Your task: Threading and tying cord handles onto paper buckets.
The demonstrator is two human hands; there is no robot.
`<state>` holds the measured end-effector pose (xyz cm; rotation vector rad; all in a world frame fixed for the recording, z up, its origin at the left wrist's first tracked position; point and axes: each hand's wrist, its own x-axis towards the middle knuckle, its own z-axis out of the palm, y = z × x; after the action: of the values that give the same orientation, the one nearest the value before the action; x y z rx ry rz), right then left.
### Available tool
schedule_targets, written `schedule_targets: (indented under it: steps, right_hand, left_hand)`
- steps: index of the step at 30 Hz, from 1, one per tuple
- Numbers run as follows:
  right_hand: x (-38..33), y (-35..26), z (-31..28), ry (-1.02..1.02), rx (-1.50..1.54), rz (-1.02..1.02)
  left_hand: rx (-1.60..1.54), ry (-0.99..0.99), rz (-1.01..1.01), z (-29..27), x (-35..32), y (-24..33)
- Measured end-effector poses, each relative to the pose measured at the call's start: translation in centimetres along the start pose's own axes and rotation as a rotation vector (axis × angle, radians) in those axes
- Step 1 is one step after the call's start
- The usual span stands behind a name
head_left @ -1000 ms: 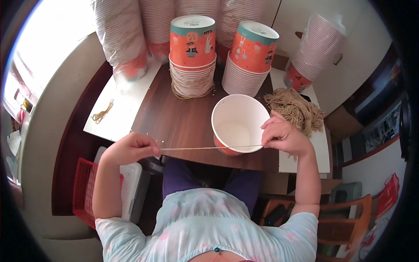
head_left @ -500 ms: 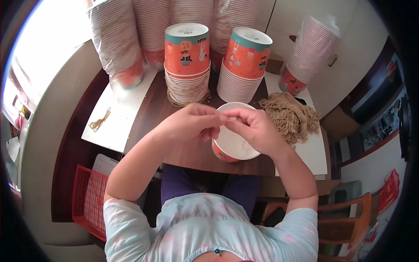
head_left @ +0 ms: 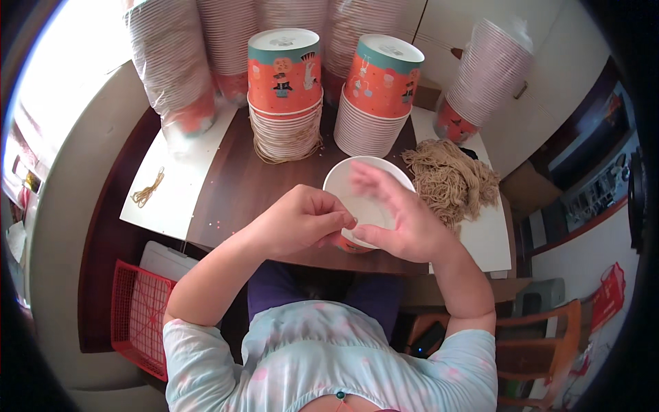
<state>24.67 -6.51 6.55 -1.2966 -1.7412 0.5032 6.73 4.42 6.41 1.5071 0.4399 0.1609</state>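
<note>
White-lined, orange-sided round tub [head_left: 368,209] behind widely spread right fingers [head_left: 377,182] and pinched left fingers [head_left: 335,220], hold unclear.

Paper bucket [head_left: 374,211]: large, round, standing mouth up near the front edge of the dark brown table [head_left: 237,199]. Interior plain white and smooth; rim white, rounded. Outer wall shows only as a patch of orange print low on the near side. From where I stand, the right hand [head_left: 410,223] covers part of the mouth and near rim; contact cannot be judged.

String [head_left: 355,220]: only a tiny pale bit visible, pinched at the left hand's [head_left: 298,223] fingertips, at the bucket's near-left side. Remaining length not discernible.
</note>
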Motion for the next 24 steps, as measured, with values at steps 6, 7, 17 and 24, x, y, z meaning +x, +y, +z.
schedule_targets:
  steps: [6, 7, 17, 24]
  right_hand:
    - [1.1, -0.9, 0.5, 0.069, 0.323, 0.312]
    - [1.3, -0.9, 0.3, 0.069, 0.326, 0.313]
    - [2.6, 0.3, -0.4, 0.172, -0.24, -0.131]
    - [2.7, 3.8, -0.3, -0.112, 0.128, 0.344]
  left_hand:
    - [0.087, 0.082, 0.04, -1.4, 0.7, 2.1]
    - [0.073, 0.098, 0.033, -1.5, 0.9, 2.2]
    - [0.132, 0.256, 0.187, -1.2, 1.7, 1.5]
    - [0.754, 0.591, 0.775, -0.8, 1.6, -3.1]
